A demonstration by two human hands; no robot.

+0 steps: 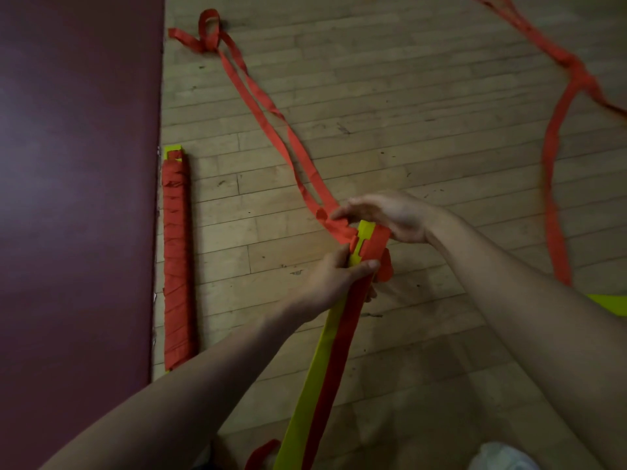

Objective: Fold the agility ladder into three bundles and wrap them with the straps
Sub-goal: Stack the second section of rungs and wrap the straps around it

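Note:
My left hand [334, 278] grips a stack of yellow-green ladder rungs [314, 364] near its top end, thumb across the front. A red strap runs down the stack's right side. My right hand [390, 217] is at the stack's tip, fingers curled on the red strap [271, 110] where it wraps over the end. From there that double strap trails off up and left across the floor to a loose knot [210, 33]. One finished bundle [176, 262], wound tightly in red strap with a yellow end showing, lies along the mat's edge.
A dark maroon mat [78, 198] covers the left side. The wooden floor [407, 96] fills the remainder. Another red strap [553, 147] snakes down the right side toward a yellow rung [610, 303] at the right edge. A white shoe [502, 456] shows at the bottom right.

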